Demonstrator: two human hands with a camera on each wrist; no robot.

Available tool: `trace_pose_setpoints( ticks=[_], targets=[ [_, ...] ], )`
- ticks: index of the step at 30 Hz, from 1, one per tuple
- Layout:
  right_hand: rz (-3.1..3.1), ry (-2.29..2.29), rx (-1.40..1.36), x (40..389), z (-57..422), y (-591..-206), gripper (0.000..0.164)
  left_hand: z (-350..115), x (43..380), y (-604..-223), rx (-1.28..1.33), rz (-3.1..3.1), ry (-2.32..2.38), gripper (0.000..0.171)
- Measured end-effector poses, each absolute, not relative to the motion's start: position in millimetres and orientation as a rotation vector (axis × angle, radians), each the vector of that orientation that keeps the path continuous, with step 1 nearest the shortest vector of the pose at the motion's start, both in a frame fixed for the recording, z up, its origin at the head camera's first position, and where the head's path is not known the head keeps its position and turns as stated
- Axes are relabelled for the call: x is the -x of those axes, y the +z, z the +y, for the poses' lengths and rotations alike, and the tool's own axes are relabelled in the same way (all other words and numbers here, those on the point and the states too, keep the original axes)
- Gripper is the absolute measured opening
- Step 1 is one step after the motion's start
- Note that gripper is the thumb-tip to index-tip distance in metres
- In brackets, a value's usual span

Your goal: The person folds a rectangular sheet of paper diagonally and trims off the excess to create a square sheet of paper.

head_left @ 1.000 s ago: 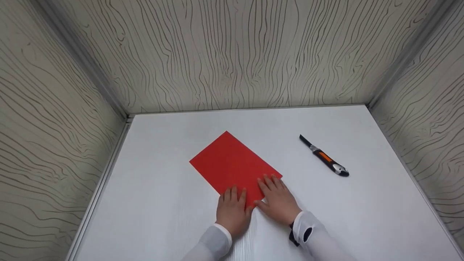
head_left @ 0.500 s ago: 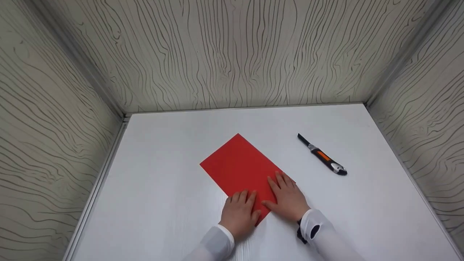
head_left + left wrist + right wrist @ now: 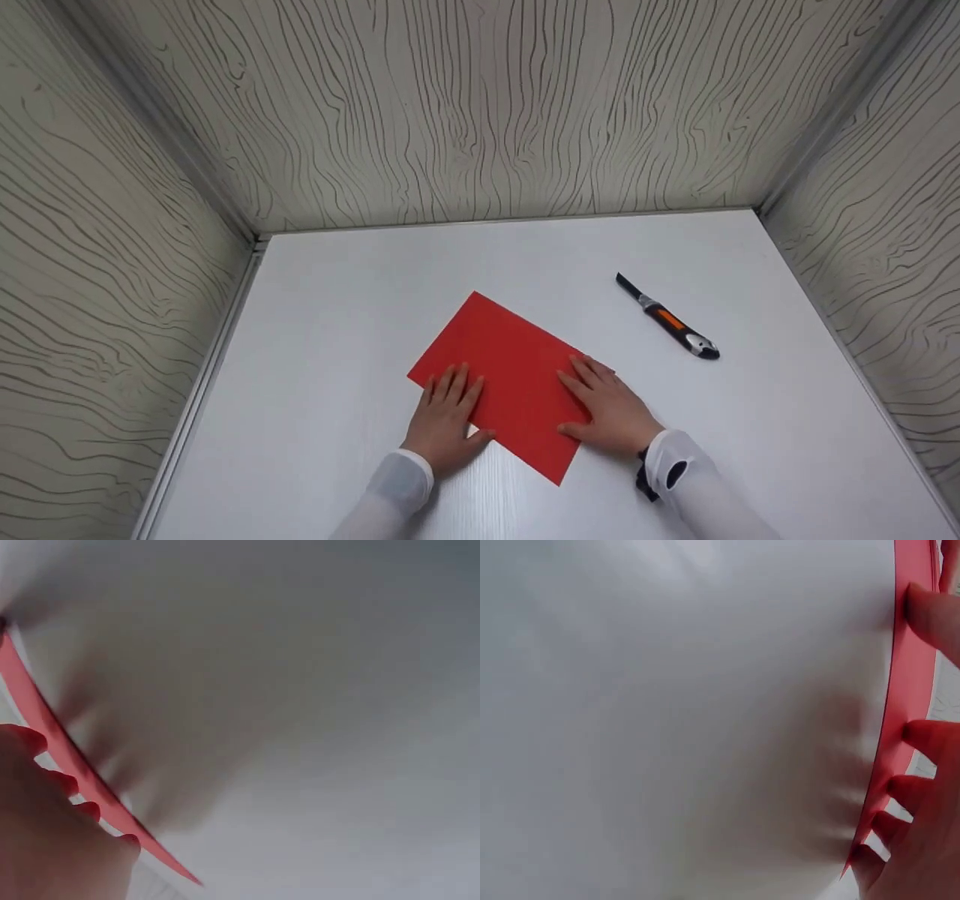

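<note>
A red rectangular sheet of paper [image 3: 517, 382] lies slantwise on the white table [image 3: 322, 315]. My left hand [image 3: 448, 427] rests on its left part, fingers spread over the paper and thumb at the near edge. On the right end lies my right hand [image 3: 611, 409], with fingers spread and fingertips on the red surface. Both wrist views show the paper edge-on; the left fingers [image 3: 64, 781] and the right fingers [image 3: 911, 791] touch it from above. Neither hand curls around anything.
A black utility knife [image 3: 679, 328] with an orange inlay and silver end lies to the right of the paper. Wood-patterned panels [image 3: 480, 112] enclose the table at the back and both sides, with a metal rail [image 3: 202, 382] along the left edge.
The paper has shifted right, then turned so its far end swings left and nearer. My left hand has moved up and left along it; my right hand has moved right. The knife lies still.
</note>
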State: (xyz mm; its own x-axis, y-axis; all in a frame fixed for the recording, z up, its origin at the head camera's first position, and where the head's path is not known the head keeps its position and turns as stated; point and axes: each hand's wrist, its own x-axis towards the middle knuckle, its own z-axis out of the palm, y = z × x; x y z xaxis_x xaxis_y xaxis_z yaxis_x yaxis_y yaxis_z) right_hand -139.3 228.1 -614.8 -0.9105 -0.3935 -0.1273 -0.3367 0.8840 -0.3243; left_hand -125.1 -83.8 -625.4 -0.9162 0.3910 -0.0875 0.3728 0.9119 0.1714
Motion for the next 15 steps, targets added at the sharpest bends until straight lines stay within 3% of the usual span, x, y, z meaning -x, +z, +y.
trace_pose_setpoints(
  ticks=[15],
  targets=[
    [2.853,-0.514,0.548,131.7,246.1,-615.2,0.090,-86.7,121.6,-625.2,-0.540,2.900,0.315,0.104]
  ],
)
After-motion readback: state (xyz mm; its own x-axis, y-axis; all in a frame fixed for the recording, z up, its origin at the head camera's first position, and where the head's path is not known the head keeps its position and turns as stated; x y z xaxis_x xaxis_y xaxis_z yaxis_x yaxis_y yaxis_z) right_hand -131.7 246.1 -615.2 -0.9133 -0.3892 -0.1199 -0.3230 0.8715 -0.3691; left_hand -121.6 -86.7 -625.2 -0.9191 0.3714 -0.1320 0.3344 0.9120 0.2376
